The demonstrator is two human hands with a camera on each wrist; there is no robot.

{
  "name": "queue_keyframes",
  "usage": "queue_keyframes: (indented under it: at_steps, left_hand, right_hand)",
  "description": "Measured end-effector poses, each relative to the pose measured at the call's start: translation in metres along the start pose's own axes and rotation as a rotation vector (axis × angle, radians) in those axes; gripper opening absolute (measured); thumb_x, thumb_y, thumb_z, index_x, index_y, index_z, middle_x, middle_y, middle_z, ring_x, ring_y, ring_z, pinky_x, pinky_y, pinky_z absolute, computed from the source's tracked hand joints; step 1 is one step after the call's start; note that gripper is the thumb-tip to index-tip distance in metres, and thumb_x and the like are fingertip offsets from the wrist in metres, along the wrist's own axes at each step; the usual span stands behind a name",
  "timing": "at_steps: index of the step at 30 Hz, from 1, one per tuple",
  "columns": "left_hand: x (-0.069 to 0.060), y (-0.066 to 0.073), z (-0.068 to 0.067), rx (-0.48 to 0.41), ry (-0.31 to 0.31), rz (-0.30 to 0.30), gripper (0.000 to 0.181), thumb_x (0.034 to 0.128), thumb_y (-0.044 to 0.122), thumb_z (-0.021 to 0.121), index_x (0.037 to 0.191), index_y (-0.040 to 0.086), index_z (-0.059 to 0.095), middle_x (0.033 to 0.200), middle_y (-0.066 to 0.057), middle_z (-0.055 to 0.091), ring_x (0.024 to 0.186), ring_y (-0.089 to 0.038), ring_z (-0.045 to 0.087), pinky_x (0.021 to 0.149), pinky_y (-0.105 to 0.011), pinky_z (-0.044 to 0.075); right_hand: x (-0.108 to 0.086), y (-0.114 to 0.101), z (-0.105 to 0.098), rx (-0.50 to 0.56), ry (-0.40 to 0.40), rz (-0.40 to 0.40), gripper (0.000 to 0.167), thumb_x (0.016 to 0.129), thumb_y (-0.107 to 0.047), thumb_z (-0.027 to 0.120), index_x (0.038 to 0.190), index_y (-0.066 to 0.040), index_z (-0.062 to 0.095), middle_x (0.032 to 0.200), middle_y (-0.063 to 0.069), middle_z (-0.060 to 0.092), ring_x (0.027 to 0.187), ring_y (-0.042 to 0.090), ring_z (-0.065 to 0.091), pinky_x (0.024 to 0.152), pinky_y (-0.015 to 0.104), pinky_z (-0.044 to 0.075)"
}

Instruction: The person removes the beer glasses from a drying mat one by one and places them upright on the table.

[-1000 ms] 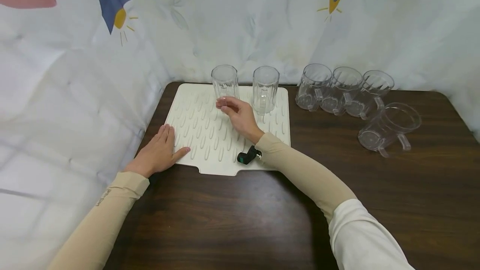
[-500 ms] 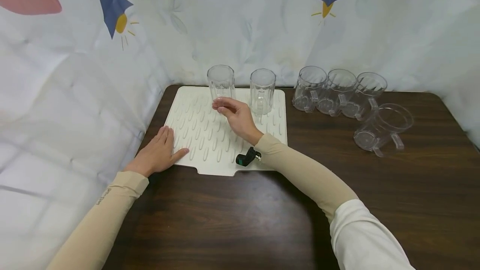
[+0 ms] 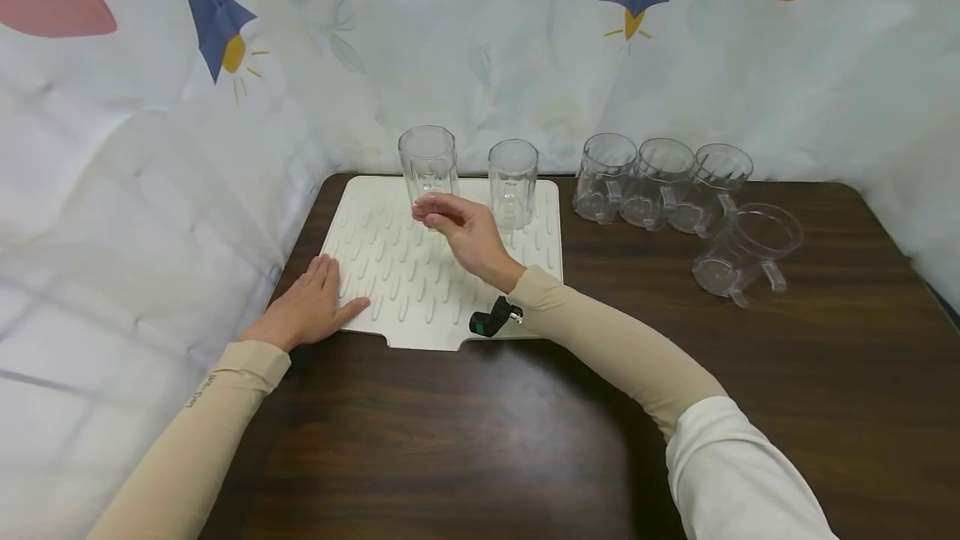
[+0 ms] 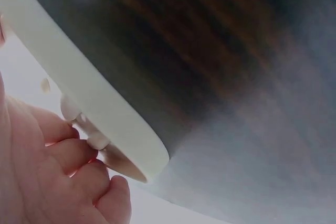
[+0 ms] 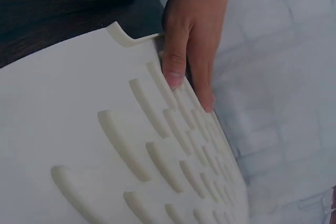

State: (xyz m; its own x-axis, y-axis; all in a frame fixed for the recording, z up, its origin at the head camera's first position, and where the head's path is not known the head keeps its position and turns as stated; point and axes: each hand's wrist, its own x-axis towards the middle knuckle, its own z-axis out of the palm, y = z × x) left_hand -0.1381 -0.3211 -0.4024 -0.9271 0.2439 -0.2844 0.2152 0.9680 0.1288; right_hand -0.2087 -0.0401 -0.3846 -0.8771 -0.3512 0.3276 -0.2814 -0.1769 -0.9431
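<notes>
My right hand point(image 3: 467, 233) pinches the handle of a clear, faceted mug point(image 3: 427, 158) above the back left of a white ribbed drying mat point(image 3: 420, 307). This mug's rim stands higher than that of a second clear mug point(image 3: 513, 186) upright on the mat's back right. My left hand point(image 3: 303, 304) rests on the mat's left front edge, fingers extended along the edge and thumb on the ribbed top. In the left wrist view, its fingers point(image 4: 71, 153) touch the mat's edge point(image 4: 105, 103). The right wrist view shows the left thumb point(image 5: 175, 66) on the mat, but no mug.
Three clear mugs point(image 3: 607, 177) stand upright in a row at the back right of the dark wooden table point(image 3: 465, 440). Another clear mug point(image 3: 742, 252) is nearer, with its handle to the right. A white patterned curtain point(image 3: 480, 65) borders the back and left.
The held mug has risen slightly relative to the mug beside it, with my right hand still at its handle. My left hand keeps its place on the mat. The head view has shifted slightly.
</notes>
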Motion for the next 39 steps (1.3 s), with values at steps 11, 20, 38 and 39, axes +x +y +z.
queue_keyframes:
  at_steps: [11,20,38,39]
  left_hand:
    - [-0.001,0.005,-0.005,0.021,-0.018,0.011,0.1,0.106,0.056,0.047,0.152,-0.027,0.014,0.161,-0.049,0.012,0.154,-0.061,0.011,0.128,-0.066,0.018]
    - [0.0,0.003,-0.011,0.019,-0.038,-0.005,0.101,0.1055,0.054,0.049,0.151,-0.029,0.013,0.159,-0.051,0.011,0.152,-0.063,0.01,0.127,-0.068,0.018]
    - [0.009,0.008,-0.016,0.028,0.026,0.049,0.108,0.1008,0.06,0.056,0.154,-0.024,0.014,0.162,-0.046,0.013,0.153,-0.06,0.015,0.126,-0.068,0.02]
    - [0.007,0.012,-0.02,0.031,0.024,0.05,0.106,0.1019,0.058,0.055,0.155,-0.024,0.012,0.163,-0.046,0.012,0.154,-0.06,0.014,0.126,-0.068,0.019]
  right_hand:
    - [-0.011,-0.022,-0.008,0.002,-0.013,-0.02,0.031,0.101,0.003,0.06,0.131,0.006,0.066,0.125,0.028,0.072,0.12,0.038,0.071,0.101,0.031,0.06]
    - [-0.02,-0.041,-0.017,0.025,-0.036,-0.031,0.031,0.1,0.004,0.061,0.13,0.007,0.066,0.126,0.03,0.07,0.122,0.039,0.07,0.103,0.033,0.06]
    - [-0.05,-0.066,-0.046,0.004,-0.028,-0.04,0.032,0.1,0.004,0.06,0.132,0.008,0.065,0.127,0.031,0.069,0.123,0.043,0.068,0.104,0.035,0.06]
    - [-0.052,-0.068,-0.048,0.007,-0.028,-0.039,0.032,0.1,0.004,0.06,0.132,0.008,0.065,0.127,0.032,0.069,0.123,0.043,0.067,0.104,0.035,0.059]
